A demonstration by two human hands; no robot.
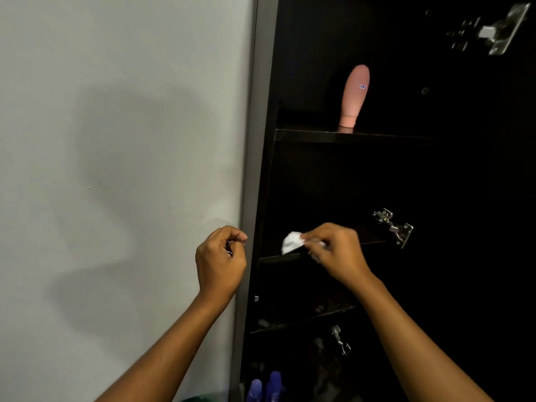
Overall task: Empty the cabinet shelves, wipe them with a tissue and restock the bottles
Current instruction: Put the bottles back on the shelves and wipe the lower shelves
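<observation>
A dark open cabinet (333,136) fills the right half of the view. My right hand (336,253) pinches a white tissue (291,242) at the front edge of the middle shelf (278,258), which is otherwise bare. My left hand (220,259) hovers with curled fingers in front of the cabinet's left frame; whether it holds anything I cannot see. A pink tube-shaped bottle (353,95) stands cap-down on the upper shelf. Two purple bottles (265,387) show at the bottom of the cabinet.
A pale grey wall (116,140) lies left of the cabinet frame (252,169). Metal door hinges (394,227) stick out on the cabinet's right side, with another hinge (493,30) at the top. A lower shelf (304,317) holds dim, unclear items.
</observation>
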